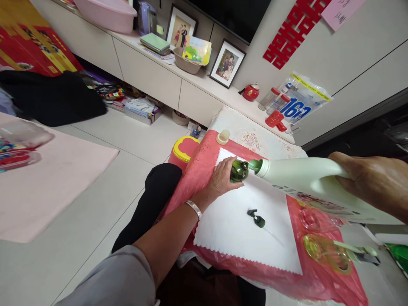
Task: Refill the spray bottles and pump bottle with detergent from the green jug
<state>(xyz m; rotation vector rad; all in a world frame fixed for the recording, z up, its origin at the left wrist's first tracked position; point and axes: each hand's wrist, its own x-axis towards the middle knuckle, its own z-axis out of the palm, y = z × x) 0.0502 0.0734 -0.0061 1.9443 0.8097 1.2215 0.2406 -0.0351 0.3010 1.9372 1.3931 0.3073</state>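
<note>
My left hand (225,176) is wrapped round a small dark green bottle (237,171) that stands on a white sheet (219,229). In my right hand (372,180) is the handle of a large pale green jug (302,172), tipped nearly level. Its spout (255,165) points at the small bottle's open mouth, very close to it; whether liquid is flowing I cannot tell. Nearer to me on the sheet lies a dark green pump top (257,219) with a clear tube. A pale translucent cap (223,137) sits at the sheet's far left corner.
Red plastic (204,157) covers the table beneath the sheet. At the right lie a yellow pump bottle (328,253) and a clear pinkish bottle (318,219). A pink and yellow stool (185,151) stands left of the table. Behind runs a low cabinet (149,76) with picture frames.
</note>
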